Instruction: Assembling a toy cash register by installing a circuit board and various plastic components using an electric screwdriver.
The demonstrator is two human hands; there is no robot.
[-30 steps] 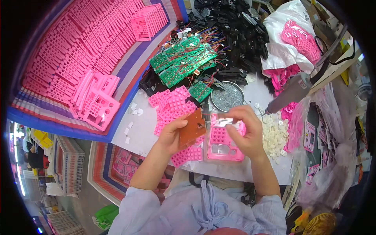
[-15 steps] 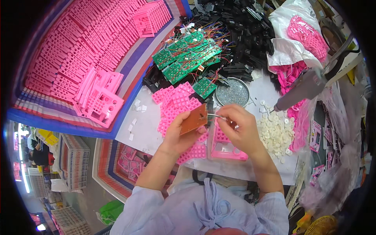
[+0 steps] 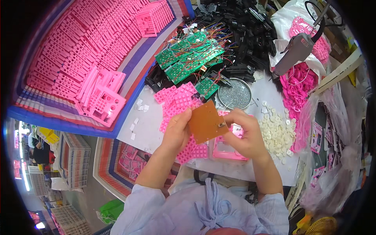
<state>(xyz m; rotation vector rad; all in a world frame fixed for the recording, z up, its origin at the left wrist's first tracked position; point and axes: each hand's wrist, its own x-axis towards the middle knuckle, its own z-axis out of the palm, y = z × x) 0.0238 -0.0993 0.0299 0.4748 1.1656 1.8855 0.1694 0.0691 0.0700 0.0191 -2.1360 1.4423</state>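
Observation:
My left hand (image 3: 177,131) grips the left edge of a brown circuit board (image 3: 204,119), thumb on its face. The board is tilted, with its plain brown side up and a small metal part near its right corner. At that right edge my right hand (image 3: 246,135) is closed, thumb and fingers against the board; whatever else they pinch is hidden. Beneath the hands lies a pink plastic casing (image 3: 231,154), partly covered by the right hand. Pink rubber keypads (image 3: 178,98) are heaped beside the left hand. White round buttons (image 3: 276,135) lie scattered right of the right hand.
Behind the board stands a round dish of small screws (image 3: 235,94). Green circuit boards with wires (image 3: 192,55) and black parts (image 3: 243,35) are piled farther back. A grey electric screwdriver (image 3: 293,55) hangs at right. Pink casings (image 3: 86,47) fill a striped container at left.
The brown board has turned so its flat face shows more fully. My right hand has come closer to its right edge. The hanging screwdriver has swung farther back.

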